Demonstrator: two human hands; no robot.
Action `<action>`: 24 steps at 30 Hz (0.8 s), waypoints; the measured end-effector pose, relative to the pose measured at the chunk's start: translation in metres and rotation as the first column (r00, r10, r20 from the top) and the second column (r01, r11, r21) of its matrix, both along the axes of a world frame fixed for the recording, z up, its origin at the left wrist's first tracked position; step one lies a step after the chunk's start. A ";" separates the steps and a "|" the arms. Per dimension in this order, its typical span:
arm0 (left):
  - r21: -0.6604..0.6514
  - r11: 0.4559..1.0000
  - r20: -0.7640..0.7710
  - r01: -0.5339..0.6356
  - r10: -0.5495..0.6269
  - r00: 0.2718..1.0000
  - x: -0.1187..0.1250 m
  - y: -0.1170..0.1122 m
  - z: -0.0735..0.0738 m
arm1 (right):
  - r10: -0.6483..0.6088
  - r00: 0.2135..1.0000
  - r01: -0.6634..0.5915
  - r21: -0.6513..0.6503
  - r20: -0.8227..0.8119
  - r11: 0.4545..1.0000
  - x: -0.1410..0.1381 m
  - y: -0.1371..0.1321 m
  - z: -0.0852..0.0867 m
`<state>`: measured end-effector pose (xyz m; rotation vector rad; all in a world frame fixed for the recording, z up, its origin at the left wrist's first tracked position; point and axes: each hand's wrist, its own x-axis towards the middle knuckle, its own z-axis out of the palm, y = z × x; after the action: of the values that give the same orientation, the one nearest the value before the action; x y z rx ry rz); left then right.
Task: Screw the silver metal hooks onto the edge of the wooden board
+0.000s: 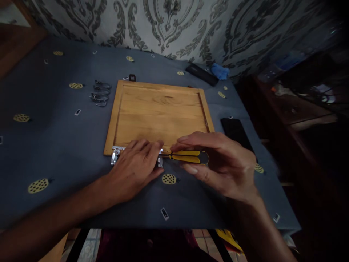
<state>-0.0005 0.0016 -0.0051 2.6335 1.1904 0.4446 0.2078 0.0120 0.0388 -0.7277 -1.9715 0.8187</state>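
Observation:
A wooden panel [160, 109] with a raised frame lies flat on the table, its near edge toward me. Along that edge sits a silver metal fitting [117, 150], mostly covered by my left hand [139, 163], whose fingers press down over it and the wood. Between the thumb and fingers of my right hand [223, 163] is a yellow and black screwdriver [188, 156]. It lies nearly level and points left along the near edge; its tip is hidden by my left hand.
Several small metal hooks [100, 92] lie left of the panel. A black phone [237, 134] rests to the right. At the back are a black case [202, 74] and a blue cloth [220, 71]. The blue tablecloth [68, 145] ends at a patterned wall [163, 25].

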 end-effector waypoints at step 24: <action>-0.039 0.999 0.026 -0.014 0.015 1.000 0.000 -0.001 -0.001 | -0.332 0.933 0.277 0.310 0.139 0.909 -0.014 -0.009 -0.007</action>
<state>-0.0007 0.0005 -0.0064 2.5801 1.1982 0.4521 0.1935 0.0030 0.0321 -0.9370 -2.0165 0.2748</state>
